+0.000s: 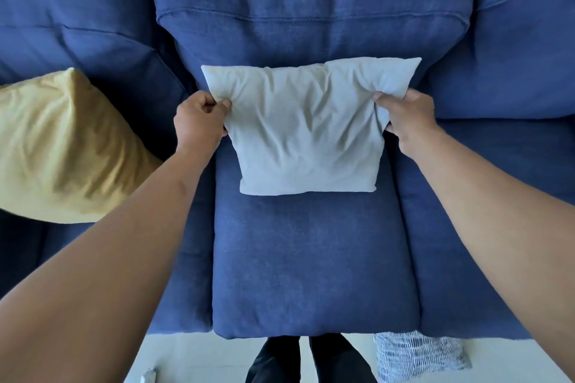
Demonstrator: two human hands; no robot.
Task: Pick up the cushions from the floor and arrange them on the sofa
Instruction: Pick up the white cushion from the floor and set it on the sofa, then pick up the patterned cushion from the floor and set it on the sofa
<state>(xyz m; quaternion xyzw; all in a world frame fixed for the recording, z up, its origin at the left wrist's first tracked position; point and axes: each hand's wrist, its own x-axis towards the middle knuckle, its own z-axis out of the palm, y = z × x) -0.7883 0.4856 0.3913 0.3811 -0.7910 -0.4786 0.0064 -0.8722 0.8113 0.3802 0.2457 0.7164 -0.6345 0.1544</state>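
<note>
Both hands, left hand (199, 121) and right hand (407, 118), pinch the grey cushion (306, 130) at its sides. It leans on the blue sofa (311, 258) backrest beside a yellow cushion (62, 149).

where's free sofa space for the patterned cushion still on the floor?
Free: the right seat, bare beside the white cushion, and the middle seat's front half below it. Crowded: the left seat, filled by the yellow cushion. Both hands, left and right, grip the white one. Patterned cushion lies below the right seat.

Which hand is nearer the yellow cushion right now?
Left. The left hand pinches the left edge of the white cushion, just right of the yellow cushion. The right hand pinches the white cushion's far edge, much farther off.
</note>
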